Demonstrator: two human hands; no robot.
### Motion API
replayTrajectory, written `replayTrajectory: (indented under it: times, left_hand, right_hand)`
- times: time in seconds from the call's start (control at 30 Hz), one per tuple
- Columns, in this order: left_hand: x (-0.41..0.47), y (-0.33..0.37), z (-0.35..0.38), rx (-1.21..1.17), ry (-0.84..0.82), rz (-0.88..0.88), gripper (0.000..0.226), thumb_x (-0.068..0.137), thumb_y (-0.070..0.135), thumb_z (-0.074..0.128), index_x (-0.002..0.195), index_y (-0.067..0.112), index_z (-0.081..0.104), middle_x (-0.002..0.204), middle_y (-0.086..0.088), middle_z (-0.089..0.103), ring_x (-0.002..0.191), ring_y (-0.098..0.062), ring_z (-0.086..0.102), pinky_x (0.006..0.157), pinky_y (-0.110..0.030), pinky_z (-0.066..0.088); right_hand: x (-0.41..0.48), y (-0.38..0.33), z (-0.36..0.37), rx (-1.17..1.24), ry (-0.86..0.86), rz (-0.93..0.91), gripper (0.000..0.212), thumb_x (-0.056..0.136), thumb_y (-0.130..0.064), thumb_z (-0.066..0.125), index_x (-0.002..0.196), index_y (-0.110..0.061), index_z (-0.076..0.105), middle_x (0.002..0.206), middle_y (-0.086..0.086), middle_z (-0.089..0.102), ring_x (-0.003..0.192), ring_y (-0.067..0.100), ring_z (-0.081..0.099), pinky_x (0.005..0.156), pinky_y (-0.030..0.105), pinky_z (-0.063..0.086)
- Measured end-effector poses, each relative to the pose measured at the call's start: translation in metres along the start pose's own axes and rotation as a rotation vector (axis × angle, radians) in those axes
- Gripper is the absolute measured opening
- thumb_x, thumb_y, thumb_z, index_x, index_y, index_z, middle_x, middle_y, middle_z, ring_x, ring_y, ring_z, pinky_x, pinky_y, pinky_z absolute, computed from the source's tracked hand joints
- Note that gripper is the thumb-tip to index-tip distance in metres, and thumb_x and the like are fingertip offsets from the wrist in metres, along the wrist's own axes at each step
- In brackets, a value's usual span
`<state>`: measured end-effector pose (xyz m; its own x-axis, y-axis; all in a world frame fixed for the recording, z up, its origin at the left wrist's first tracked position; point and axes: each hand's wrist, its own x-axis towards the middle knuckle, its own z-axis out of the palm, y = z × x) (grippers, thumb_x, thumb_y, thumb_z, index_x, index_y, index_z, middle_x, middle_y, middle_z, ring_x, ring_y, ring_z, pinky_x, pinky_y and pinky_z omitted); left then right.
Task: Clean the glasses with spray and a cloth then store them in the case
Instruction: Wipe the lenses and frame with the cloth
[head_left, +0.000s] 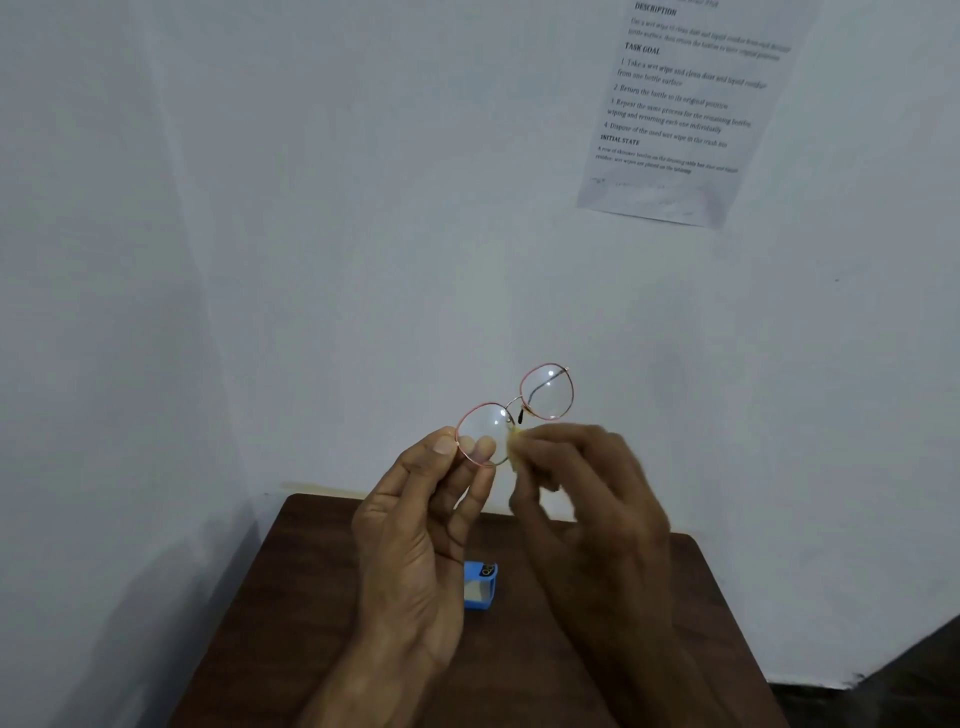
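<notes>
I hold a pair of round glasses (545, 392) with a thin pink-red frame up in front of the wall, tilted so one lens sits higher on the right. My left hand (415, 525) pinches the rim of the lower left lens between thumb and fingers. My right hand (587, 499) is closed on a small pale yellow cloth (511, 447), pressed against the right edge of that same lens. The hand hides most of the cloth and looks slightly blurred. Below the hands a small blue case (480, 584) lies on the table. No spray bottle is in view.
A dark brown wooden table (311, 597) stands in a corner of white walls. A printed paper sheet (685, 109) is stuck to the wall at the upper right. Dark floor shows at the lower right.
</notes>
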<state>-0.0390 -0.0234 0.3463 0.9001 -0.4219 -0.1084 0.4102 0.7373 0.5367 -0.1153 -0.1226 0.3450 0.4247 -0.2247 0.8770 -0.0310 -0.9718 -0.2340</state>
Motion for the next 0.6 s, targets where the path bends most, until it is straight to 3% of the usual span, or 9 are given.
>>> replayTrajectory:
  times: [0.17, 0.3, 0.43, 0.6]
  left_hand:
    - [-0.002, 0.002, 0.0, -0.009, -0.014, 0.028, 0.027, 0.083, 0.013, 0.068, 0.107, 0.001, 0.073, 0.1, -0.017, 0.079, 0.09, -0.025, 0.08, 0.067, -0.026, 0.064]
    - [-0.008, -0.001, 0.002, 0.034, -0.024, 0.048, 0.024, 0.082, 0.013, 0.069, 0.103, 0.001, 0.074, 0.099, -0.016, 0.08, 0.091, -0.027, 0.08, 0.068, -0.026, 0.064]
    - [-0.009, 0.001, 0.003, 0.097, -0.041, 0.127, 0.018, 0.081, 0.015, 0.069, 0.095, 0.005, 0.075, 0.089, -0.012, 0.079, 0.085, -0.024, 0.08, 0.068, -0.026, 0.064]
    - [-0.015, -0.002, 0.006, 0.192, -0.052, 0.212, 0.026, 0.074, 0.02, 0.072, 0.095, 0.005, 0.076, 0.088, -0.013, 0.079, 0.087, -0.029, 0.08, 0.068, -0.027, 0.064]
  right_hand:
    - [-0.003, -0.008, 0.0, -0.002, -0.043, -0.077, 0.008, 0.093, -0.008, 0.074, 0.1, -0.008, 0.078, 0.105, 0.004, 0.071, 0.09, 0.022, 0.065, 0.078, 0.031, 0.054]
    - [0.011, -0.001, -0.005, -0.051, 0.059, -0.012, 0.012, 0.092, -0.002, 0.075, 0.103, -0.007, 0.078, 0.105, 0.005, 0.072, 0.089, 0.021, 0.065, 0.079, 0.028, 0.053]
    - [0.01, -0.007, -0.004, -0.045, 0.039, -0.094, 0.013, 0.096, -0.006, 0.07, 0.105, -0.005, 0.079, 0.108, 0.007, 0.073, 0.094, 0.022, 0.066, 0.084, 0.026, 0.053]
    - [0.02, 0.007, -0.011, -0.071, 0.147, -0.023, 0.011, 0.094, -0.002, 0.075, 0.103, -0.004, 0.079, 0.105, 0.007, 0.073, 0.089, 0.023, 0.066, 0.082, 0.03, 0.055]
